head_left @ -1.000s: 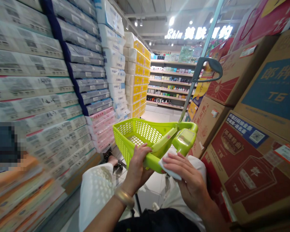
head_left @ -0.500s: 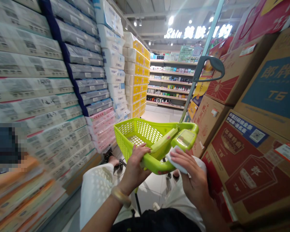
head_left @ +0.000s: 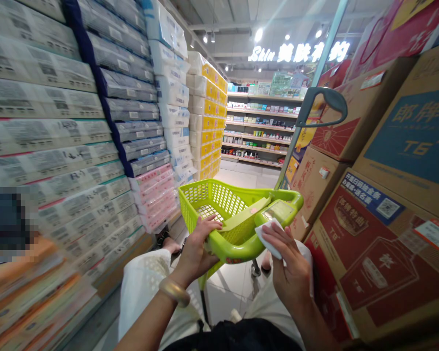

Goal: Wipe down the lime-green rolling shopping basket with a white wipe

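A lime-green shopping cart basket (head_left: 241,251) with latticed sides stands between my knees. My left hand (head_left: 201,243) wraps round its near rim on the left, and a gold bangle (head_left: 174,291) circles that wrist. In my right hand (head_left: 287,256) a folded white tissue (head_left: 269,236) is pressed against the rim, just below a panel with a clear cover (head_left: 278,211). A pale green flap (head_left: 247,214) lies across the basket's inside. The floor of the basket shows through the lattice with nothing on it.
Tissue packs (head_left: 205,122) are piled high on the left. Cardboard cartons (head_left: 369,243) line the right side closely. A grey handle (head_left: 324,107) on a pole rises beyond the cart. Shelves of small goods (head_left: 259,122) stand at the back.
The basket has turned and shifted slightly right. My left hand has moved a little left along the rim, while the right hand with the tissue has slid slightly up and right.
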Motion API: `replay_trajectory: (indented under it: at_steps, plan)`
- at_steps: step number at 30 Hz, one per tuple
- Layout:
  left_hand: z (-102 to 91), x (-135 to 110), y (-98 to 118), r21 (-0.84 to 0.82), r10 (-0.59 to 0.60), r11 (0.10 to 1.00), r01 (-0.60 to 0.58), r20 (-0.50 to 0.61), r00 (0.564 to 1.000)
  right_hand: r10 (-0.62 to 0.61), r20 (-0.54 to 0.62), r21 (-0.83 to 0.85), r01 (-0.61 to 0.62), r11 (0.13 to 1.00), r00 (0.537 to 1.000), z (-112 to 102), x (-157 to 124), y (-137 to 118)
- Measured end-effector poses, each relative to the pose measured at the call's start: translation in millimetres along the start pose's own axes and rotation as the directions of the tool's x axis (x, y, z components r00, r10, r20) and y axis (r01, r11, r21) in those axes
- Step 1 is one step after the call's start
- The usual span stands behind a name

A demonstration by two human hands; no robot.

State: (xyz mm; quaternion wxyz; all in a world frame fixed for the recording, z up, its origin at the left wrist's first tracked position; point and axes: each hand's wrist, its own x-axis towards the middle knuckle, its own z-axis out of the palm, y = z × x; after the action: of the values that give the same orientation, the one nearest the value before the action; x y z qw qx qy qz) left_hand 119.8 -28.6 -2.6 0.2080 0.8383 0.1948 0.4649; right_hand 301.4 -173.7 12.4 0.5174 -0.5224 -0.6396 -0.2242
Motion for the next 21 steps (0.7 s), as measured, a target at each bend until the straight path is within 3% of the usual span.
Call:
replay_trajectory:
  at_steps: [6,11,14,17,21]
  plan:
    - [-3.9,2,-6,0.003,-0.013,1.000,0.013,0.016,1.000,-0.104,0.054,0.081,0.099,0.992,0.993,8,2,-13]
    - [-5.4,0,-20,-0.025,0.009,1.000,-0.008,0.041,0.999,-0.025,-0.058,-0.017,0.024,1.000,0.998,6,0,-3]
    - [-10.1,-4,-23,0.069,0.026,0.997,-0.032,0.084,0.996,-0.052,-0.005,0.010,0.052,0.999,0.999,7,-2,-6]
    - [-18.7,-10,-13,0.209,0.007,0.977,-0.031,0.114,0.993,-0.096,0.033,0.033,0.095,0.995,0.995,7,-3,-6]
    - [-27.5,-11,21,0.267,0.052,0.960,-0.083,0.122,0.991,-0.004,-0.076,-0.057,0.000,0.998,0.997,5,-2,0]
